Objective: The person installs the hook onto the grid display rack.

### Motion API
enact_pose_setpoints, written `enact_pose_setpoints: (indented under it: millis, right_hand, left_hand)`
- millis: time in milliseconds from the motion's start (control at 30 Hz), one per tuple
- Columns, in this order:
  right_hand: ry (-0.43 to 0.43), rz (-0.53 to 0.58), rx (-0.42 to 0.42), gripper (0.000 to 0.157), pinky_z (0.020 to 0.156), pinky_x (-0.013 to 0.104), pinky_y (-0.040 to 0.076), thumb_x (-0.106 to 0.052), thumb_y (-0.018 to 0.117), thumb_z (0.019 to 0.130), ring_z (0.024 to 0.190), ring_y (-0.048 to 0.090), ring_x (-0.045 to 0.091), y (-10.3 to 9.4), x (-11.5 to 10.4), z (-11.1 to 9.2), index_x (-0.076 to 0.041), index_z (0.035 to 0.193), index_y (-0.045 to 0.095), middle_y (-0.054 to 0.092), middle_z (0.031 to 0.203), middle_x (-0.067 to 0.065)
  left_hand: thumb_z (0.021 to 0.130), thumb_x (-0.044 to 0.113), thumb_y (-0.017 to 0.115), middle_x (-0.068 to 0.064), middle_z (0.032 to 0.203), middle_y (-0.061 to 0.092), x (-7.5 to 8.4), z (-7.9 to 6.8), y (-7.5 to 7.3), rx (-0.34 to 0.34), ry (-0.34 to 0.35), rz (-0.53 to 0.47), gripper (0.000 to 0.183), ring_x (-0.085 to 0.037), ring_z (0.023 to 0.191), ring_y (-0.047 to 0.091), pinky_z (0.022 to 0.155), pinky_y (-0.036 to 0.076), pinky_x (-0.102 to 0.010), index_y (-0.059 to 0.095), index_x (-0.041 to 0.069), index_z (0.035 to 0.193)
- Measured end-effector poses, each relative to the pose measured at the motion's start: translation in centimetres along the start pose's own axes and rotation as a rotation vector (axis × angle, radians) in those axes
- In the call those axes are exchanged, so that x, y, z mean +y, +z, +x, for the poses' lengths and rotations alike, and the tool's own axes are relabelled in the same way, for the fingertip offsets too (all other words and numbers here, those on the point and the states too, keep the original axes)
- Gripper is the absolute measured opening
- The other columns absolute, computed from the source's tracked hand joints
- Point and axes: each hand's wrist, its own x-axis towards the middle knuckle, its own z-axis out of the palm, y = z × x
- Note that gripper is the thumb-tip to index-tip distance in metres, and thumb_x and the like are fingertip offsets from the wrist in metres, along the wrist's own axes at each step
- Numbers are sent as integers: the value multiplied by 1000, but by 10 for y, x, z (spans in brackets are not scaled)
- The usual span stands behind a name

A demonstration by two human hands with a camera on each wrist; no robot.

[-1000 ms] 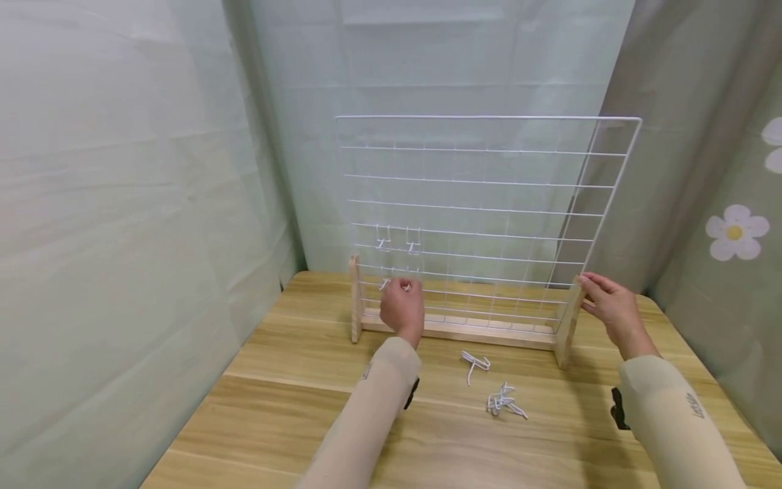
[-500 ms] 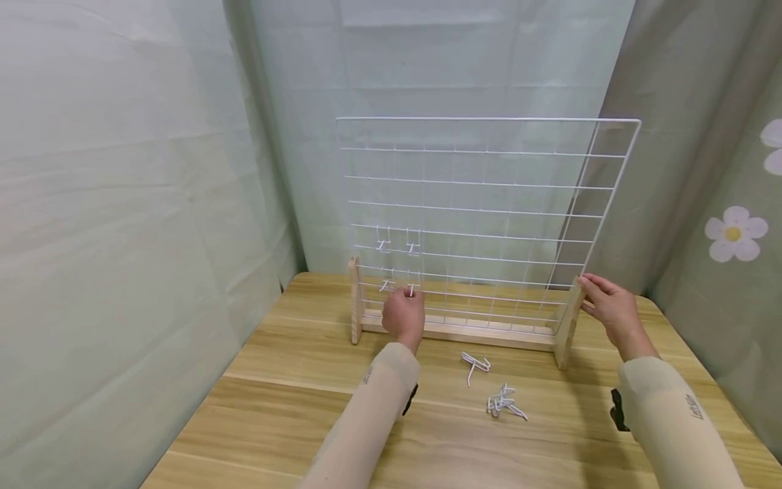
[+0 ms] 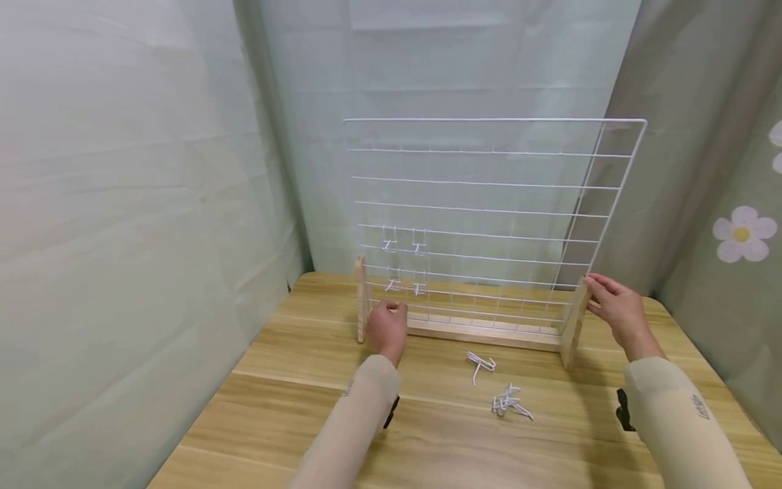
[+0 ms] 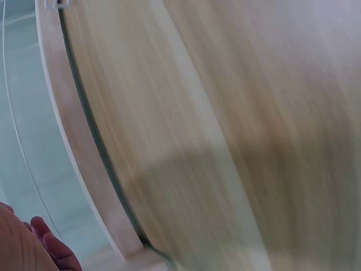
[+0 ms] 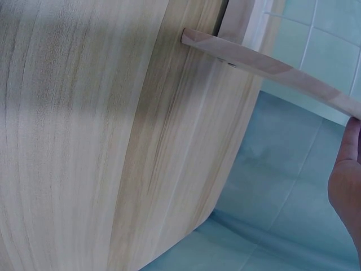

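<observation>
A white wire grid rack (image 3: pixel 489 236) stands upright in a wooden base (image 3: pixel 489 333) on the table. Several white wire hooks hang at its lower left, among them an upper hook (image 3: pixel 418 248) and a lower hook (image 3: pixel 419 287). My left hand (image 3: pixel 389 329) is just below the lower hooks, apart from them, fingers loosely curled with nothing visible in them. In the left wrist view, only part of that hand (image 4: pixel 25 245) shows at the corner. My right hand (image 3: pixel 620 312) pinches the top of the right wooden upright (image 3: pixel 574 322), also in the right wrist view.
On the wooden table (image 3: pixel 293 407) lie a loose hook (image 3: pixel 480 363) and a small tangled pile of hooks (image 3: pixel 510 402), in front of the base. Pale cloth (image 3: pixel 146 204) hangs at the left, the back and the right.
My left hand has let go of the lower right hook and moved down and to the left. That hook now hangs on the grid by itself. The right hand keeps its grip.
</observation>
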Motion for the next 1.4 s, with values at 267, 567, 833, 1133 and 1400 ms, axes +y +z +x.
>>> enact_pose_setpoints:
  millis: [267,567,833,1133,1400]
  right_hand:
    - [-1,15,0,34,71,15,53,-33,65,95,89,58,-3,-2,2,3,-14,123,63,63,96,-20]
    - [-2,-23,2,45,72,15,52,-37,63,96,91,57,-3,-2,3,2,-9,130,59,60,99,-21]
    - [0,-30,2,53,74,15,52,-38,63,95,93,56,-1,-3,2,1,-5,135,55,60,101,-18]
    - [-7,-70,3,48,76,15,52,-40,62,96,99,54,3,0,-1,1,-10,133,57,58,103,-18]
    - [-23,-17,-1,33,74,14,52,-35,63,96,92,57,-2,1,1,0,-14,121,62,62,99,-19]
  left_hand:
    - [90,30,65,-6,82,69,-17,24,-22,67,-10,47,20,-28,71,62,61,45,-43,71,11,90]
    - [94,34,62,-9,85,67,-20,59,-43,132,31,-45,28,-30,78,62,69,46,-48,71,8,95]
    - [96,37,63,-9,94,61,-7,85,-55,37,73,-168,32,-27,88,56,77,44,-41,67,7,106]
    - [99,27,60,-15,116,60,8,106,-60,-90,111,-363,34,-28,108,54,96,44,-41,59,2,122]
    - [100,20,57,-15,121,58,8,121,-64,-219,76,-421,32,-24,110,52,96,43,-36,58,-1,125]
